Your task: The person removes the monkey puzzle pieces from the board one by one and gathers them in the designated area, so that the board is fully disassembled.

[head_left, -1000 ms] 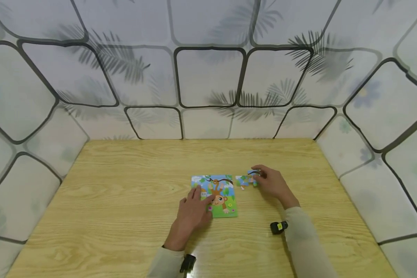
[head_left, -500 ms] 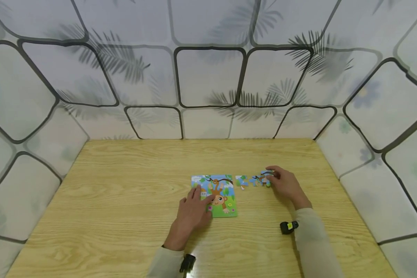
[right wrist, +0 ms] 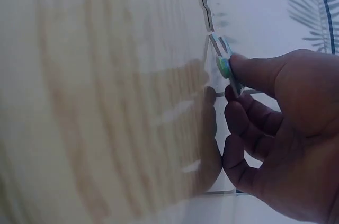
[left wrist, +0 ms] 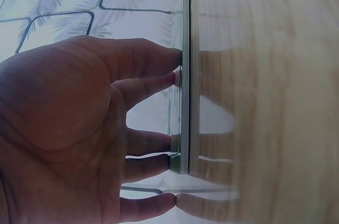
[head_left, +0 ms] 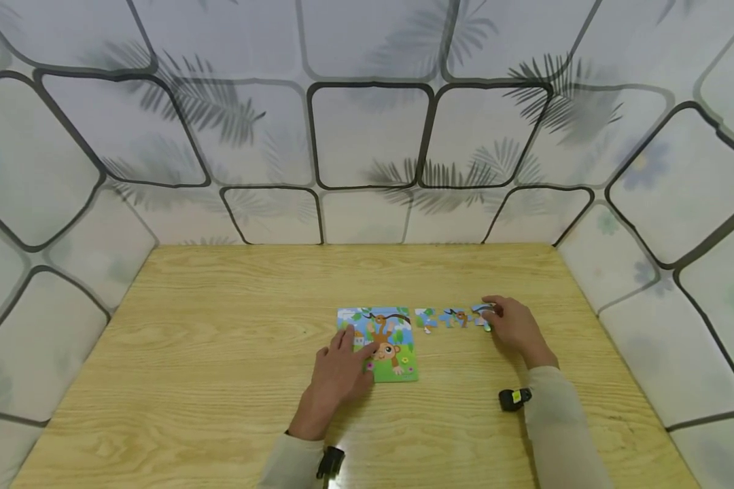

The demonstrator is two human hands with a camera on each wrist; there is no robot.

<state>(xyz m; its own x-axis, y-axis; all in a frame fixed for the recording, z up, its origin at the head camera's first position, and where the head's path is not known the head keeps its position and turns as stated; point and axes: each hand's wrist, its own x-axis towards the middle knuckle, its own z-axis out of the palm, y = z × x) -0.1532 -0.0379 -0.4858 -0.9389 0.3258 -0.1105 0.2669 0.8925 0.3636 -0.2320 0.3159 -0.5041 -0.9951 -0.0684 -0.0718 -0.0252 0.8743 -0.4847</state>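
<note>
A flat, near-square monkey picture puzzle [head_left: 399,370] lies on the table in the head view. My left hand [head_left: 340,373] rests its fingertips on the puzzle's left part; in the left wrist view most fingertips press its thin edge-on sheet [left wrist: 185,123], the little finger just beyond. To the right, my right hand [head_left: 516,331] pinches a jigsaw piece [head_left: 480,310] showing a dark branch on blue. The right wrist view has this piece [right wrist: 224,67] tilted between thumb and index finger, the other fingers curled near the tabletop. Left of it lie two loose jigsaw pieces: one green and blue [head_left: 425,317], one with brown [head_left: 454,316].
The wooden table [head_left: 220,353] meets a patterned backdrop [head_left: 367,217] behind and at both sides. A small black camera sits at each wrist, the left one [head_left: 331,463] and the right one [head_left: 512,399].
My right hand has slid right with its piece, away from the two loose pieces, so the brown one now shows separately. The left hand and the puzzle have stayed put.
</note>
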